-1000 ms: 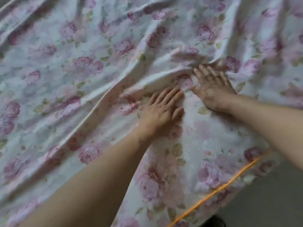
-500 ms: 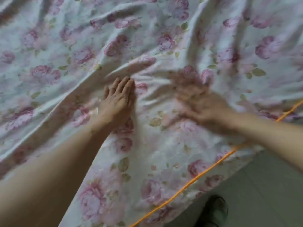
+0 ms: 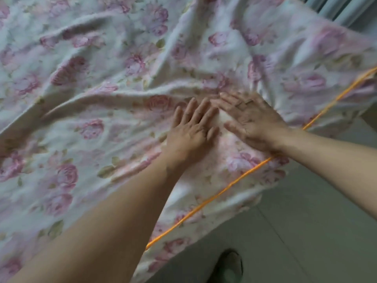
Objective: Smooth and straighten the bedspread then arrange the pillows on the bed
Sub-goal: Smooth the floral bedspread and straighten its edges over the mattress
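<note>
Both palms flat on the bedspread [image 3: 102,123] at centre frame, side by side, fingertips nearly touching. Left hand [image 3: 191,133] with grip spread, fingers straight and pointing to the upper right; right hand [image 3: 252,121] likewise spread flat, fingers aimed to the upper left, somewhat blurred. Rose-print cloth filling most of the frame, creased in long ridges running from the left edge toward the hands. Orange piping [image 3: 234,182] slanting from lower centre to the right edge. Floor [image 3: 306,231] at lower right, a dark shoe [image 3: 228,266] at the bottom.
</note>
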Available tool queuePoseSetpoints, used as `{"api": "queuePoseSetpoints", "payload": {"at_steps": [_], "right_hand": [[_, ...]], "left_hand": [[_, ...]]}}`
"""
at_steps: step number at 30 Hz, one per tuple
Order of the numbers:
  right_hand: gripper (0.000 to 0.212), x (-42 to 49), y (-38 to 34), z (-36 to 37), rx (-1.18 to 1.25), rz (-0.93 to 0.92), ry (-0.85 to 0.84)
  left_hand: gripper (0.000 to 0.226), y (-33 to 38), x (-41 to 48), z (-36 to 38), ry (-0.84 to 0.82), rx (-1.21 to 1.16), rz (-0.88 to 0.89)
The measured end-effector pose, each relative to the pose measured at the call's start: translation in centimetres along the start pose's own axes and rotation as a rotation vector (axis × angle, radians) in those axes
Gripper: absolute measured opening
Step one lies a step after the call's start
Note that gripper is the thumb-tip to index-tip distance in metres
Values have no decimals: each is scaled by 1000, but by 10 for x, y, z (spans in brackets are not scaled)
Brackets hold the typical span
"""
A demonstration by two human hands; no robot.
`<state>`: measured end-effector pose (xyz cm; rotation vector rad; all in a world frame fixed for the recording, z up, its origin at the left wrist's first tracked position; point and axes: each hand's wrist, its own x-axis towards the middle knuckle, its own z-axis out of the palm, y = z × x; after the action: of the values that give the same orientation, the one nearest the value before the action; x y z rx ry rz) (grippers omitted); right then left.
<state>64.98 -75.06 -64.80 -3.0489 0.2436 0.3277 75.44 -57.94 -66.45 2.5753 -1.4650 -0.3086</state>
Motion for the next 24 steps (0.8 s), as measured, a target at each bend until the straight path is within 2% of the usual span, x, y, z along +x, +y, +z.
{"api": "queuePoseSetpoints", "payload": {"at_steps": [3,6,11,15,17,21,24], "right_hand": [[72,-17,61,5,14,242,60],[71,-30,104,3,30,449,52],[61,-31,117,4,50,442,44],[72,-45,152,0,23,316,24],[77,-55,171,1,5,385,67],[73,-72,215,5,40,605,97],[77,-77,243,4,108,658,173]], "left_hand": [[57,18,17,2,-38,-19,-41],[59,45,31,6,-51,-25,-64],[60,102,52,14,-56,-32,40],[63,140,72,19,-57,-23,155],[65,145,76,21,-64,-23,177],[60,160,92,22,-71,-66,179],[60,170,107,23,-59,-79,189]]}}
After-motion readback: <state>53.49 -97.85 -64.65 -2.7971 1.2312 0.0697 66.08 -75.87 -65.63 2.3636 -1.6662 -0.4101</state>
